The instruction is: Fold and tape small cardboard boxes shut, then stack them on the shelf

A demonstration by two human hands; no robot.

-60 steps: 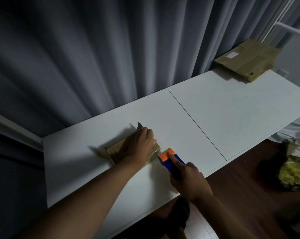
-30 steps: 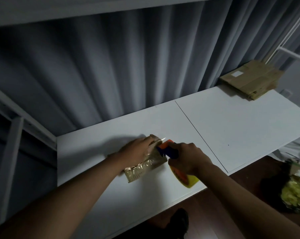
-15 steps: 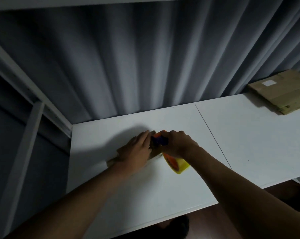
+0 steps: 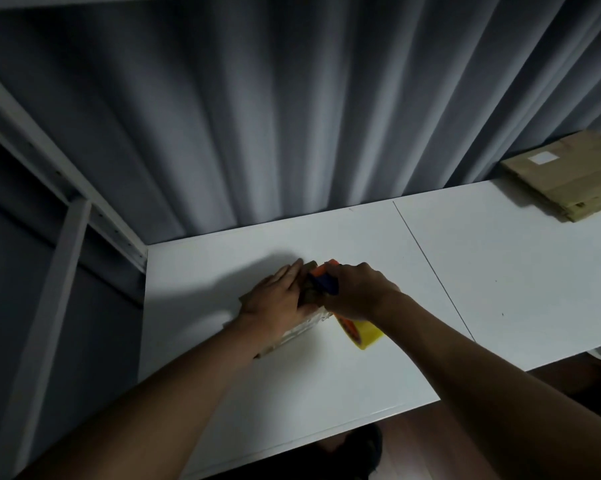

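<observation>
A white metal shelf frame (image 4: 67, 216) runs down the left edge, with a grey curtain (image 4: 292, 98) hanging behind the white table (image 4: 292, 382). Near the table's middle, the left hand (image 4: 275, 301) lies flat, fingers together and stretched toward 1 o'clock, pressing down on a small cardboard box (image 4: 294, 336). Shiny tape shows along the box's near edge at the hand's 5 o'clock. Touching that hand at its 3 o'clock, the right hand (image 4: 356, 291) is wrapped around a tape dispenser (image 4: 323, 278) with an orange and blue body, which sits against the top of the box. A yellow tape roll (image 4: 363, 334) sticks out below this hand at 6 o'clock. Well apart, at the table's 2 o'clock corner, lies a stack of flat cardboard (image 4: 569, 174) with a white label.
</observation>
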